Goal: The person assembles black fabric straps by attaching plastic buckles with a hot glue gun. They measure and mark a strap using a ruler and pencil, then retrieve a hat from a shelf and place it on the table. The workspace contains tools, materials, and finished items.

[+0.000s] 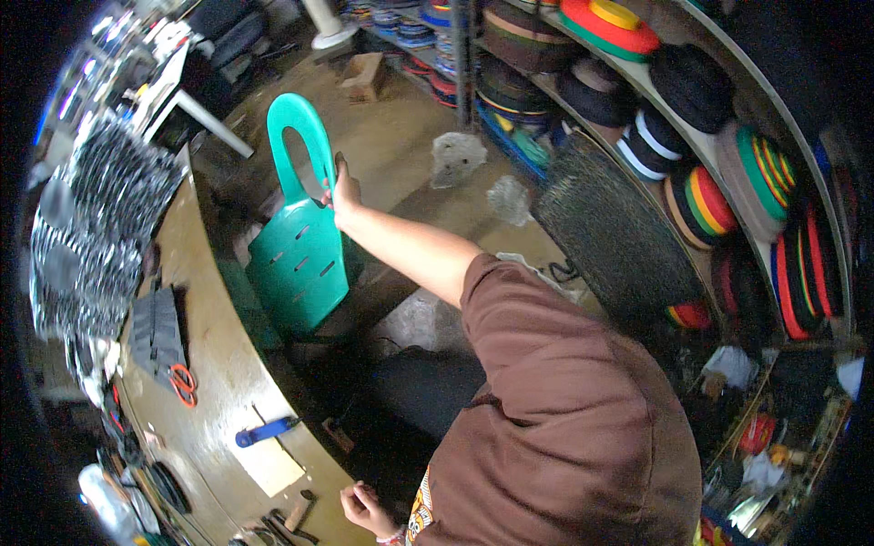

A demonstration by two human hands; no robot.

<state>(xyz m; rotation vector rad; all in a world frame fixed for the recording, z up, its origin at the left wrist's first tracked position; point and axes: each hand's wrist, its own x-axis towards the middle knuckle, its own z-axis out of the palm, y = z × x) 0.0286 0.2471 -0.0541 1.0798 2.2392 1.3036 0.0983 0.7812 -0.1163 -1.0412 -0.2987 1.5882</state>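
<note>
A: Where's the green plastic chair w/ looped back (280, 232)?
B: Beside the tan glossy table (223, 350), back's long axis approx. upright; your R hand (344, 196)'s nearer, fingers clamped on its R rim. L hand (369, 510): curled, can't tell if gripping.

I see a person in a brown shirt (564, 391). Their right hand (343, 193) holds the back of a green chair (299, 264). Their left hand (366, 510) is near the edge of a long table (223, 364), fingers curled. On the table are red-handled scissors (183, 386) and a blue thing (265, 432) on yellow paper (276, 471). Big stripy rolls (701, 202) sit on the shelves (462, 73).
</note>
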